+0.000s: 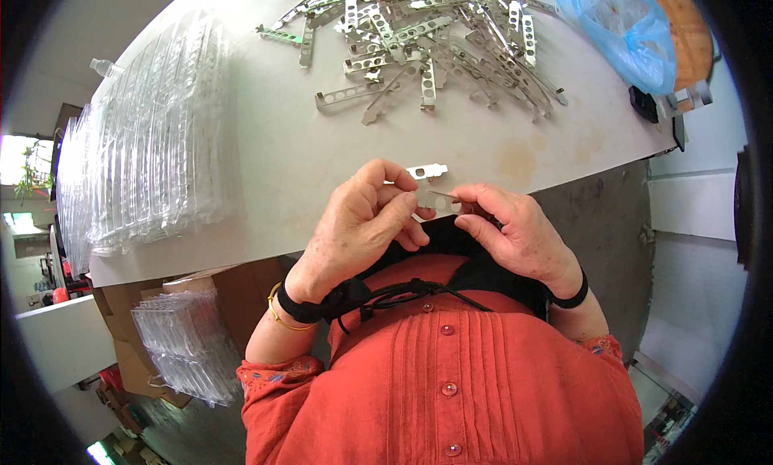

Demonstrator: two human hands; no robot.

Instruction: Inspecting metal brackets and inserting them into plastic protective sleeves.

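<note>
The hands face each other at the near edge of the counter point(278, 163), probably so small pieces stay close to the body. The right hand point(509, 223) pinches a thin piece point(445, 196) between thumb and forefinger, likely because its slimness suits a fingertip grip; it points toward the left hand point(370, 211). That hand's thumb and fingertips are nearly together; whether they grip anything, I cannot tell. A bracket point(428, 172) shows just beyond its fingers. The pile point(394, 42) spreads farther ahead of both hands, seemingly leaving working room; clear plastic point(165, 143) stands to their left.
</note>
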